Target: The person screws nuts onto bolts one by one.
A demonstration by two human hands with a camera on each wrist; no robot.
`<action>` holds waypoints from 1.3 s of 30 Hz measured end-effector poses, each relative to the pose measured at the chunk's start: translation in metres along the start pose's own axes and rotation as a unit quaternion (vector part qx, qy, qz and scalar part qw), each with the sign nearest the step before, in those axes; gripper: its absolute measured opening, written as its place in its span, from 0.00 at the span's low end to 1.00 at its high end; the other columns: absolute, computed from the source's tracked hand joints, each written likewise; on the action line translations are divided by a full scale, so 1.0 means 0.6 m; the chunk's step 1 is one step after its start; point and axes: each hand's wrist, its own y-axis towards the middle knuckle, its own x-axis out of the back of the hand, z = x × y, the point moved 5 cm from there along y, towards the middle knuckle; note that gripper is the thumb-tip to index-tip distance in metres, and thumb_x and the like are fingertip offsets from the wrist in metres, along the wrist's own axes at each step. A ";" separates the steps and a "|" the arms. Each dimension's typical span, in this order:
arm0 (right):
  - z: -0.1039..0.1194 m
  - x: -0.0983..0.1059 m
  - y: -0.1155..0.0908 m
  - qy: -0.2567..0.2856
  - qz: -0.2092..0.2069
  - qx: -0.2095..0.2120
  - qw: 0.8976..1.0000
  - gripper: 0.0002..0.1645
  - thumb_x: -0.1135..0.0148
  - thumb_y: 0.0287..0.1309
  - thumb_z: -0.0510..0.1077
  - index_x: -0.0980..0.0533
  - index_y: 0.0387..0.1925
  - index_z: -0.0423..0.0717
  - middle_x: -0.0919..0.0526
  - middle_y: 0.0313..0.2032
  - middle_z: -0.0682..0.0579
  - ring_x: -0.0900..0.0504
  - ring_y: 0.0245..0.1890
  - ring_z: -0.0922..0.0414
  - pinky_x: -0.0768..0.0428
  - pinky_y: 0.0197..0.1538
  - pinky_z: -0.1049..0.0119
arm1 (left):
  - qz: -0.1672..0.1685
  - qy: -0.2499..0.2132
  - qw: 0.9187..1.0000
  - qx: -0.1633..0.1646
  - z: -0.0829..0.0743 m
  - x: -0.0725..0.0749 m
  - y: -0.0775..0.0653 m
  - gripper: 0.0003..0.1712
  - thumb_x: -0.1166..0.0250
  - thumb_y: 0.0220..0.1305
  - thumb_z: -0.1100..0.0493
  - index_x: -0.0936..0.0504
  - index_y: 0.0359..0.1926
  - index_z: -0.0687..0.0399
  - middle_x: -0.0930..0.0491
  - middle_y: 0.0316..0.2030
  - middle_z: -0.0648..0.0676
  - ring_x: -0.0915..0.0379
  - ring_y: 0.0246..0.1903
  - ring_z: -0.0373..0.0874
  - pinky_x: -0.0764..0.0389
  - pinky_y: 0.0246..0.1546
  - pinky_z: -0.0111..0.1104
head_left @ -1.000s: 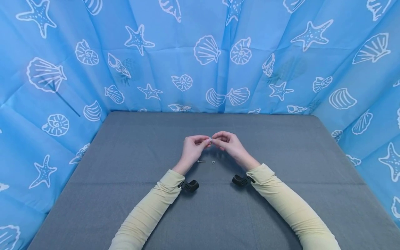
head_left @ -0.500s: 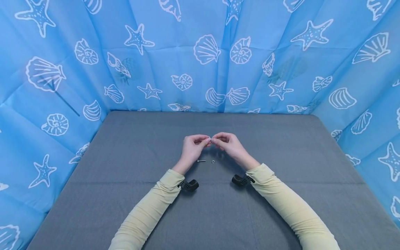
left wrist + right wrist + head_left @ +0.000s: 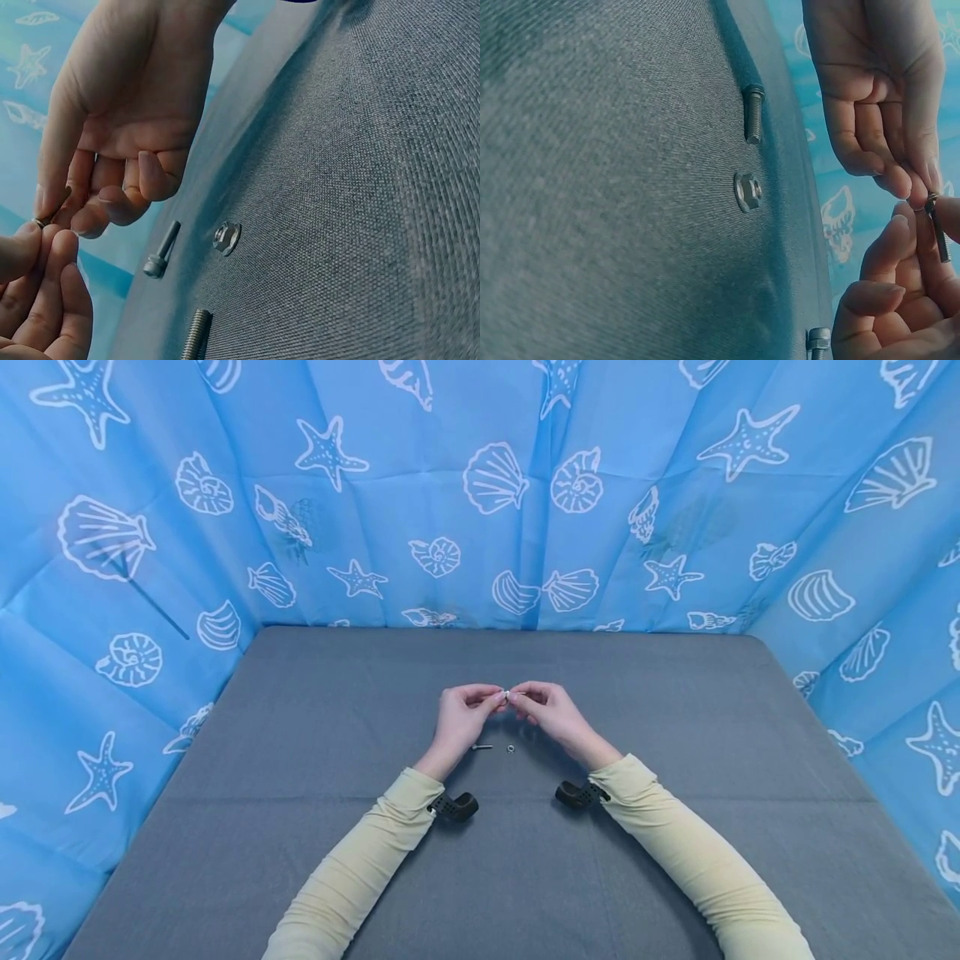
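My left hand [image 3: 463,717] and right hand [image 3: 557,712] meet fingertip to fingertip above the table, with a small metal bolt [image 3: 940,238] between them. Its threaded shaft points toward the right hand, whose thumb and fingers pinch around it. The left thumb and finger pinch the wider silver end; I cannot tell whether that is the bolt's head or a nut. On the table below lie another bolt [image 3: 483,747] and a flange nut [image 3: 511,748]. A socket-head bolt [image 3: 160,255] lies farther off, hidden by the right hand in the head view.
Grey cloth covers the table [image 3: 360,860]. Blue curtains [image 3: 420,502] with white shells and starfish hang behind it and along both sides. A black wrist device [image 3: 453,807] sits at the left cuff, another black device [image 3: 577,792] at the right.
The right hand has lowered slightly and its fingers have shifted at the bolt. A thin shaft now shows over the right fingers. The left hand stays almost still.
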 end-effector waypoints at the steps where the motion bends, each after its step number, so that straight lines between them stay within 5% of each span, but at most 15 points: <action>1: 0.001 0.000 0.000 0.005 -0.002 0.000 1.000 0.18 0.43 0.67 0.48 0.22 0.47 0.38 0.20 0.43 0.35 0.23 0.36 0.48 0.24 0.39 0.55 | -0.001 -0.005 1.000 -0.001 0.000 0.000 0.001 0.12 0.34 0.61 0.66 0.17 0.42 0.73 0.15 0.34 0.60 0.16 0.34 0.53 0.16 0.36 0.35; 8: 0.003 0.001 0.002 0.027 -0.028 0.023 0.999 0.14 0.38 0.64 0.43 0.23 0.46 0.36 0.18 0.37 0.42 0.22 0.32 0.56 0.24 0.33 0.62 | -0.008 -0.010 1.000 -0.009 0.002 0.000 0.002 0.10 0.34 0.61 0.66 0.16 0.40 0.72 0.15 0.33 0.61 0.16 0.32 0.51 0.16 0.36 0.35; 12: 0.002 0.002 0.004 0.012 -0.031 0.021 0.999 0.15 0.40 0.66 0.45 0.23 0.45 0.36 0.20 0.38 0.37 0.23 0.32 0.57 0.24 0.35 0.61 | -0.006 -0.015 1.000 -0.005 0.003 -0.001 0.001 0.12 0.34 0.61 0.66 0.17 0.42 0.74 0.15 0.34 0.61 0.16 0.33 0.53 0.16 0.36 0.33; 18: 0.000 0.003 0.006 0.015 -0.025 0.014 0.999 0.17 0.41 0.66 0.45 0.23 0.47 0.35 0.20 0.39 0.35 0.22 0.35 0.53 0.23 0.38 0.58 | -0.010 -0.023 1.000 -0.011 0.007 -0.001 0.001 0.12 0.33 0.61 0.65 0.17 0.41 0.73 0.16 0.34 0.64 0.17 0.34 0.57 0.16 0.38 0.38; 24: -0.001 0.002 0.007 0.026 -0.015 0.015 0.999 0.15 0.38 0.64 0.41 0.24 0.47 0.34 0.20 0.42 0.34 0.21 0.35 0.53 0.21 0.43 0.56 | -0.016 -0.015 1.000 -0.015 0.005 -0.001 0.001 0.10 0.34 0.61 0.66 0.16 0.40 0.71 0.15 0.33 0.62 0.16 0.31 0.50 0.16 0.37 0.38; 39: 0.002 -0.003 0.005 0.031 -0.016 0.019 0.999 0.14 0.38 0.63 0.40 0.24 0.47 0.36 0.20 0.40 0.37 0.23 0.35 0.45 0.22 0.35 0.59 | -0.020 -0.008 1.000 -0.012 0.003 0.002 -0.003 0.09 0.33 0.60 0.65 0.15 0.39 0.68 0.15 0.33 0.61 0.16 0.32 0.52 0.16 0.36 0.36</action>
